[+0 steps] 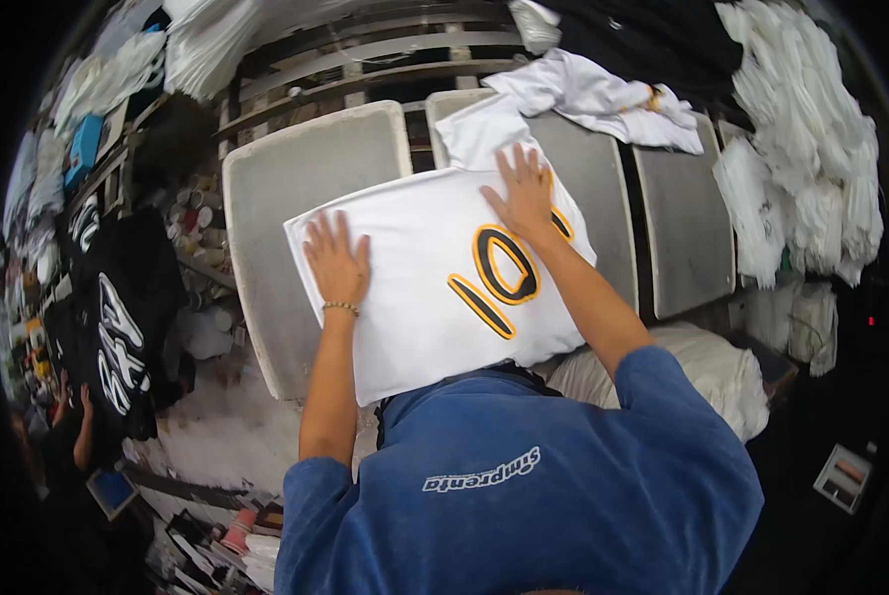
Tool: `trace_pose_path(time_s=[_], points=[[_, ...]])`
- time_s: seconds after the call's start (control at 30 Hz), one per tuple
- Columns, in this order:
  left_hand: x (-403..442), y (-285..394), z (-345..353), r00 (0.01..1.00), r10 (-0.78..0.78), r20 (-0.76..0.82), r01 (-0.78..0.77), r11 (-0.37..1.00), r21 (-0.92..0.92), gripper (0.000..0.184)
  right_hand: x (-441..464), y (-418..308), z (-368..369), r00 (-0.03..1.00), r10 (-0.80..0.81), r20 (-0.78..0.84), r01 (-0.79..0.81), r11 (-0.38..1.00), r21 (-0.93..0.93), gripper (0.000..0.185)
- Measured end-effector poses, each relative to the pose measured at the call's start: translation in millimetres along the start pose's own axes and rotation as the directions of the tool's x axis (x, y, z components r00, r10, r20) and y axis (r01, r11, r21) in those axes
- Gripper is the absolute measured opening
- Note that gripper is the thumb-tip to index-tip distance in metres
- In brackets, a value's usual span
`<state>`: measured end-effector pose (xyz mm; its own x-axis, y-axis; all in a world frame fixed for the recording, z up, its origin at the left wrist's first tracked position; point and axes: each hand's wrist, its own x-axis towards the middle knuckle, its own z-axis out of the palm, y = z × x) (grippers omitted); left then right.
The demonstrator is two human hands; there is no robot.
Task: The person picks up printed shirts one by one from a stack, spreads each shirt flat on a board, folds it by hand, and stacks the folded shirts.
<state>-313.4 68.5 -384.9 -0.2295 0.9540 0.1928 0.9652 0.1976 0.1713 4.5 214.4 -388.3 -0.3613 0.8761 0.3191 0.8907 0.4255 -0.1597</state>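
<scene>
- Grey table panel [315, 144]: extended beyond left fingers [326, 240].
- Numbered white garment [405, 297]: lay beneath fingers.
- Left hand [337, 266], right hand [526, 203]: rested palm-down, fingers spread, released.

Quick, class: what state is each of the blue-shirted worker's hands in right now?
Left hand: open, palm down on the white shirt.
Right hand: open, palm down on the same shirt.

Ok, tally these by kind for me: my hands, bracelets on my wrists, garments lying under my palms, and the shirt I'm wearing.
Hands: 2, left hand and right hand
Bracelet: 1
White garment under the palms: 1
Blue shirt worn: 1
Total: 5
</scene>
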Motion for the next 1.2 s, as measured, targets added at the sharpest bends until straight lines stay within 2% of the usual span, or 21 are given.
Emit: trace_pose_path(time_s=[0.07,0.2,0.23,0.3,0.33,0.37,0.4,0.43,0.47,0.53,0.57,0.6,0.63,0.67,0.77,0.83,0.97,1.03,1.07,1.13,1.2], points=[[8,-9,7,0.999,-0.030,0.041,0.028,0.998,0.055,0.065,8,13,4,1.000,-0.006,0.017,0.006,0.999,0.035,0.063],[-16,-51,9,0.988,-0.154,-0.031,0.156,0.981,0.118,0.064,-13,50,-16,0.996,-0.048,0.080,0.033,0.984,0.173,0.057],[-39,-57,9,0.977,-0.205,-0.064,0.211,0.971,0.112,0.064,-22,59,-44,1.000,-0.024,0.001,0.023,0.958,0.285,0.049],[-91,-53,-37,0.942,-0.332,-0.046,0.329,0.943,-0.054,0.058,-74,71,-81,0.952,0.304,-0.032,-0.273,0.891,0.364,0.035],[-121,-52,-47,0.925,-0.374,-0.064,0.367,0.925,-0.100,0.054,-104,82,-99,0.890,0.436,0.138,-0.455,0.821,0.344,0.033],[-157,-52,-60,0.906,-0.418,-0.071,0.406,0.903,-0.139,0.049,-145,93,-115,0.777,0.548,0.309,-0.626,0.724,0.290,0.034],[-190,-47,-72,0.841,-0.537,0.066,0.538,0.817,-0.208,0.044,-192,114,-114,0.672,0.545,0.501,-0.712,0.663,0.233,0.049],[-215,-38,-79,0.751,-0.628,0.205,0.660,0.705,-0.259,0.041,-216,114,-137,0.395,0.517,0.760,-0.862,0.495,0.111,0.056],[-243,-32,-80,0.711,-0.657,0.250,0.703,0.658,-0.271,0.040,-243,107,-157,0.059,0.392,0.918,-0.940,0.331,-0.081,0.063],[-279,-23,-59,0.673,-0.679,0.292,0.739,0.616,-0.273,0.038,-290,90,-156,-0.019,0.291,0.956,-0.945,0.306,-0.112,0.056],[-291,-20,-44,0.547,-0.747,0.377,0.775,0.281,-0.567,0.038,-310,78,-145,0.152,0.321,0.935,-0.973,0.214,0.085,0.059],[-300,-18,-38,0.432,-0.748,0.504,0.664,-0.114,-0.739,0.037,-325,64,-135,0.307,0.371,0.877,-0.952,0.124,0.281,0.064],[-298,-14,-35,0.479,-0.749,0.457,0.601,-0.100,-0.793,0.037,-324,60,-128,0.313,0.256,0.915,-0.938,-0.067,0.340,0.068],[-300,-13,-32,0.481,-0.748,0.457,0.600,-0.099,-0.794,0.037,-344,59,-97,0.337,0.331,0.881,-0.878,-0.227,0.421,0.059],[-298,-27,-33,0.558,-0.723,0.407,0.600,0.012,-0.800,0.031,-328,36,-102,0.383,0.237,0.893,-0.829,-0.338,0.446,0.049],[-298,-33,-41,0.714,-0.578,0.395,0.530,0.077,-0.845,0.023,-332,33,-102,0.502,0.226,0.835,-0.800,-0.245,0.548,0.040],[-287,-34,-70,0.746,-0.485,0.457,0.595,0.175,-0.785,0.017,-334,38,-119,0.489,0.247,0.837,-0.833,-0.153,0.532,0.038],[-279,-41,-84,0.920,-0.251,0.301,0.391,0.626,-0.674,0.023,-310,35,-156,0.490,0.265,0.831,-0.804,-0.230,0.548,0.041],[-272,-47,-87,0.920,-0.258,0.295,0.392,0.624,-0.676,0.023,-295,39,-166,0.516,0.230,0.825,-0.767,-0.304,0.565,0.039],[-245,-69,-87,0.959,-0.188,0.212,0.272,0.823,-0.500,0.028,-242,45,-188,0.468,0.269,0.842,-0.796,-0.286,0.534,0.034],[-201,-84,-79,0.980,-0.158,0.120,0.199,0.803,-0.562,0.026,-177,41,-199,0.491,0.340,0.802,-0.748,-0.308,0.588,0.030]])
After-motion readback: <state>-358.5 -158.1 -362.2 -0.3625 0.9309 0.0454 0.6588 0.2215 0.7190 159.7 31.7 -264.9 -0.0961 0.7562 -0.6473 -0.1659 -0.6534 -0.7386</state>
